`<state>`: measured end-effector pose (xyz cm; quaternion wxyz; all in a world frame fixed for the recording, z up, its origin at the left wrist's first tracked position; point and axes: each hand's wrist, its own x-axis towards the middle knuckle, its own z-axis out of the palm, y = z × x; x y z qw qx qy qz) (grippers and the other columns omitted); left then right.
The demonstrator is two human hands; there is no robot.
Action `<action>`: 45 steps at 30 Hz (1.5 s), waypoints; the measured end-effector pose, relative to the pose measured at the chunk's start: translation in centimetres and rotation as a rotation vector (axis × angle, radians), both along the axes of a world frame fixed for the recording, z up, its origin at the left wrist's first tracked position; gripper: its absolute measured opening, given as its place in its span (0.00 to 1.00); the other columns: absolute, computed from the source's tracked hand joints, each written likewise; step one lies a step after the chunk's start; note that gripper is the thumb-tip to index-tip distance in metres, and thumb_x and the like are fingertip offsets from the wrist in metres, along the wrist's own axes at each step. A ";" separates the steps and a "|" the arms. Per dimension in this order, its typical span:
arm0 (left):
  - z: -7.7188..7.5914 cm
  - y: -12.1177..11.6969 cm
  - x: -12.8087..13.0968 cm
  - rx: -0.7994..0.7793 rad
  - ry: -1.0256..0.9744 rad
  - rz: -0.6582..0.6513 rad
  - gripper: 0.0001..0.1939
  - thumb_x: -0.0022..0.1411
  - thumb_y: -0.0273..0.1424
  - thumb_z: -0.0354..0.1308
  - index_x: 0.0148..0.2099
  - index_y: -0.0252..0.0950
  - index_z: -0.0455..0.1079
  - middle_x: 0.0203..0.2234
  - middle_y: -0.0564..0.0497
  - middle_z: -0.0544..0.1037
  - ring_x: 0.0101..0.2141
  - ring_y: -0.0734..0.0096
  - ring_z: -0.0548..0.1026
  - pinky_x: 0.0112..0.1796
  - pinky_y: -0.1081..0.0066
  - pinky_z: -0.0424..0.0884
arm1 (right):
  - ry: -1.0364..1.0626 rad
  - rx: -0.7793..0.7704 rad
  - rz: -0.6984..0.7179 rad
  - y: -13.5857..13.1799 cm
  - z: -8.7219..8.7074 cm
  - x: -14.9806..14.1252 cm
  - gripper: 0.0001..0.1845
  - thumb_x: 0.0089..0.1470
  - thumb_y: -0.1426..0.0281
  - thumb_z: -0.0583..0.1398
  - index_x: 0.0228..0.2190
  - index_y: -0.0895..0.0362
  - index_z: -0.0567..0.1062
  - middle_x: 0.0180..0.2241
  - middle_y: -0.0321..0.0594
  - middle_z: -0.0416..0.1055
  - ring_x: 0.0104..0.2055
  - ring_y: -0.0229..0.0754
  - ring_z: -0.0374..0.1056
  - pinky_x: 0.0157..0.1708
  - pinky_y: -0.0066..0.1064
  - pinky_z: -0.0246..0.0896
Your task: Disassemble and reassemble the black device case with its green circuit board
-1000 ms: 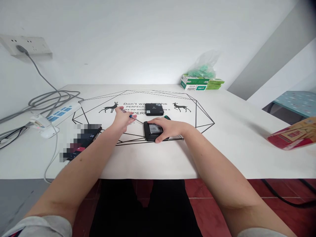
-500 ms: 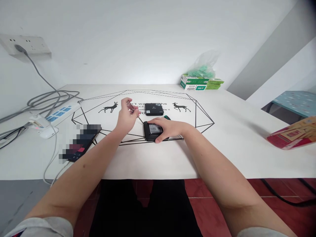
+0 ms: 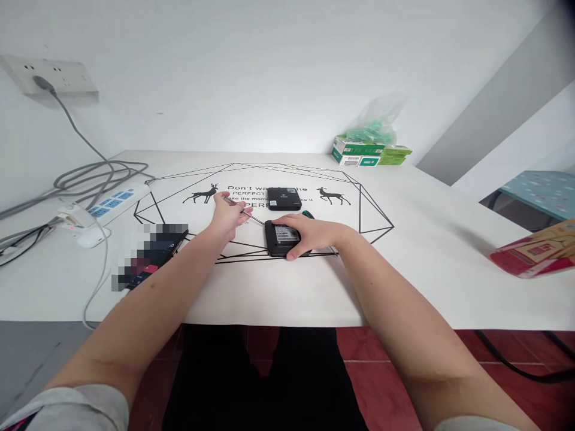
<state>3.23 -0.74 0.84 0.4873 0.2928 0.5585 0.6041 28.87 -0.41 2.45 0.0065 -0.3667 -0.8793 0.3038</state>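
My left hand (image 3: 227, 216) is closed around the handle of a thin screwdriver (image 3: 255, 216). Its metal shaft slants down to the right, and its tip meets the upper left corner of a black box-shaped device (image 3: 271, 244). A white printed label (image 3: 286, 234) covers part of the device's upper face. My right hand (image 3: 309, 233) grips the device from the right, fingers along the far side and thumb at the near edge, hiding its right part. Just behind my right fingers shows a green and black object (image 3: 307, 214), mostly hidden. Farther back lies a flat black square piece (image 3: 284, 199) with small stickers.
A phone (image 3: 157, 251), partly pixelated, lies on the left of the white table (image 3: 269, 299). Behind it are a power strip (image 3: 119, 200) and coiled grey cables (image 3: 85, 176). Green and white boxes (image 3: 359, 151) with a plastic bag stand at the back; a red package (image 3: 534, 251) lies far right.
The screwdriver has tilted lower toward the table as my left hand moved slightly left and down. My right hand keeps its grip on the device. The view has shifted slightly.
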 end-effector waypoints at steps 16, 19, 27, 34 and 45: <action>0.1 -2.4 1.9 0.332 0.336 -0.089 0.25 0.72 0.19 0.62 0.63 0.48 0.63 0.46 0.51 0.78 0.46 0.65 0.85 0.56 0.59 0.81 | 0.017 0.008 -0.009 -0.1 -0.2 0.0 0.65 0.43 0.45 0.78 0.76 0.47 0.63 0.77 0.50 0.59 0.78 0.69 0.56 0.78 0.61 0.53; -0.4 -0.8 0.7 0.102 0.110 -0.015 0.25 0.73 0.17 0.61 0.63 0.46 0.58 0.47 0.50 0.76 0.40 0.70 0.86 0.50 0.63 0.84 | -0.004 -0.010 -0.026 0.0 -0.2 0.0 0.67 0.42 0.47 0.78 0.76 0.50 0.61 0.77 0.51 0.58 0.79 0.68 0.54 0.79 0.60 0.51; -0.3 -0.2 0.2 0.062 0.037 -0.057 0.36 0.69 0.14 0.65 0.71 0.43 0.57 0.46 0.45 0.79 0.36 0.68 0.86 0.49 0.61 0.86 | 0.023 0.019 0.025 0.3 -0.3 0.2 0.64 0.43 0.48 0.78 0.75 0.47 0.63 0.77 0.49 0.60 0.78 0.67 0.56 0.78 0.61 0.52; -0.6 0.2 -0.3 0.054 0.036 -0.075 0.40 0.68 0.15 0.67 0.74 0.42 0.56 0.45 0.46 0.80 0.34 0.67 0.87 0.50 0.57 0.86 | 0.051 0.022 0.034 0.3 -0.2 0.1 0.61 0.40 0.53 0.79 0.73 0.45 0.68 0.74 0.45 0.65 0.76 0.67 0.58 0.77 0.59 0.54; -0.2 -0.4 0.1 -0.011 0.067 -0.161 0.43 0.64 0.15 0.70 0.74 0.40 0.59 0.41 0.47 0.81 0.33 0.64 0.88 0.46 0.57 0.88 | 0.071 0.021 0.062 0.2 -0.2 0.0 0.60 0.39 0.56 0.79 0.72 0.46 0.69 0.72 0.45 0.68 0.74 0.67 0.60 0.75 0.59 0.55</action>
